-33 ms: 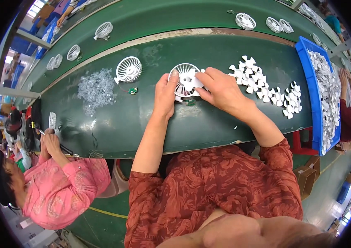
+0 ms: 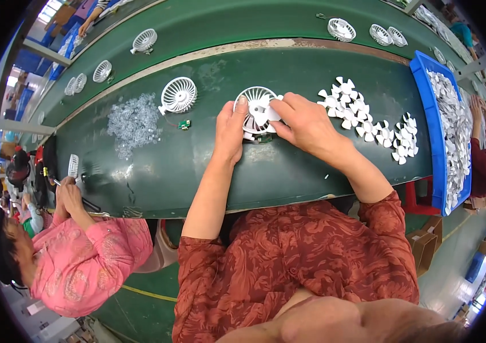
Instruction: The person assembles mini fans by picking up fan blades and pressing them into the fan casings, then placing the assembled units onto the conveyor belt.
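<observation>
Over the near middle of the green bench, my left hand (image 2: 231,131) grips the left rim of a round white fan housing (image 2: 248,122) with radial ribs, thumb on top. My right hand (image 2: 306,121) pinches a small white fan blade (image 2: 262,112) at the housing's centre; whether it is seated there I cannot tell. A small green circuit board (image 2: 265,138) shows just below the housing. To the left lies another white fan housing (image 2: 179,95), with a green circuit board (image 2: 184,124) wired beside it. Several loose white fan blades (image 2: 347,106) lie right of my hands.
A pile of small clear pieces (image 2: 133,123) lies at left. The blue tray (image 2: 426,114) at right holds many small white-grey parts. Along the far green belt (image 2: 226,26) are several housings, including one white housing (image 2: 341,30). A co-worker in pink (image 2: 86,266) works at the left.
Several housings on the far belt have shifted very slightly to the right. My hands keep nearly the same hold on the housing and the fan blade.
</observation>
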